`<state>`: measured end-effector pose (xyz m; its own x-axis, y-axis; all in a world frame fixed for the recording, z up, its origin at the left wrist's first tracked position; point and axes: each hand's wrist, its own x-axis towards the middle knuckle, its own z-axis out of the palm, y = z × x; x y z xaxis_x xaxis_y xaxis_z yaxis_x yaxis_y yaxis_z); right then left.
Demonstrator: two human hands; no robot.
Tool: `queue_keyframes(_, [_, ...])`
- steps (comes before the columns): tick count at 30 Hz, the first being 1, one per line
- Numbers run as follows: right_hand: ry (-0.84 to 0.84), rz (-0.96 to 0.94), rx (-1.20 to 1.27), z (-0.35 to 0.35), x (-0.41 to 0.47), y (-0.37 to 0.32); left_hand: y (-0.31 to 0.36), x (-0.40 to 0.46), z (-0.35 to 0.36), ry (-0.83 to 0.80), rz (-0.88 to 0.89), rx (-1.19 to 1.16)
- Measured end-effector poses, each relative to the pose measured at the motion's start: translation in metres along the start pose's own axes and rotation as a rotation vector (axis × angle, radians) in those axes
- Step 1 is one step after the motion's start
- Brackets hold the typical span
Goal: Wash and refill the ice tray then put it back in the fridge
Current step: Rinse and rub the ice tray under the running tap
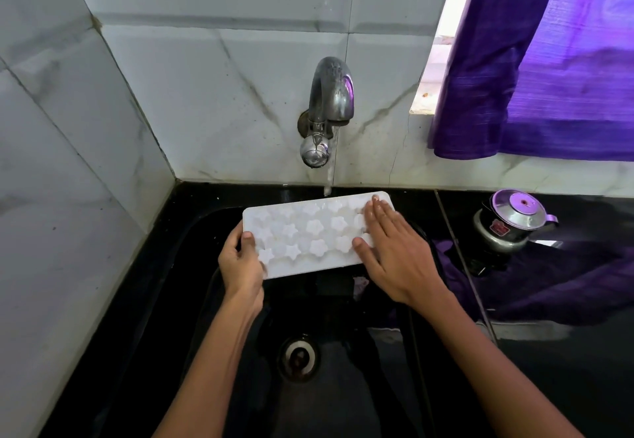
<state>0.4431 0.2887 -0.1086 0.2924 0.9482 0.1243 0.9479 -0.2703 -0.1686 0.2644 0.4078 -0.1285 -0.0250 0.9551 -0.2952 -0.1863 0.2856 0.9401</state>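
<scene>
Tray (308, 235) of white, soft-looking plastic, rectangular with rounded corners, is held over the black sink (192, 266), tilted a little so its far right corner rises toward the tap. Its face carries rows of star-shaped bumps, glossy and wet. The left hand (240, 266) clasps the tray's near-left corner: thumb curled over the top face, fingers tucked out of sight beneath, so this grip is closed on the tray. The right hand (391, 252) lies flat on the tray's right end, palm down, fingers straight and together pointing away toward the wall, thumb spread toward the middle; this grip is open and merely presses on the surface. Both forearms are bare and reach in from the bottom edge.

A thin stream of water (328, 177) falls from the tap (331, 94), a stubby curved metal spout, dull and spotted, with a round knob below, and meets the tray's far edge. The sink is dark and shiny, with a round metal drain (299, 357) near its centre. Around it runs a black polished counter (566, 369), on which a small steel pot (511, 220) with a lid stands well to the right. The walls are pale marble-veined tiles (206, 60). A purple curtain (549, 77) of ribbed cloth hangs at the upper right.
</scene>
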Motion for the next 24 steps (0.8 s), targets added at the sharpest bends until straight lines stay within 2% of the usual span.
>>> queue_keyframes(3, [-0.013,0.019,-0.001,-0.002,0.006,-0.015,-0.004,-0.007,0.006,-0.025,-0.008,-0.004])
queue_keyframes(7, [-0.029,-0.079,0.032,0.004,0.013,-0.054,-0.007,-0.016,0.018,-0.081,-0.013,0.009])
queue_keyframes(12, [-0.005,-0.226,-0.015,0.011,0.009,-0.056,-0.006,-0.008,0.014,-0.023,-0.009,-0.015])
queue_keyframes(18, [-0.010,-0.007,-0.034,0.000,0.018,-0.039,-0.010,-0.010,0.018,-0.102,-0.076,-0.037])
queue_keyframes(24, [0.017,-0.102,-0.087,0.000,0.034,-0.056,-0.013,-0.022,0.047,-0.214,-0.078,-0.085])
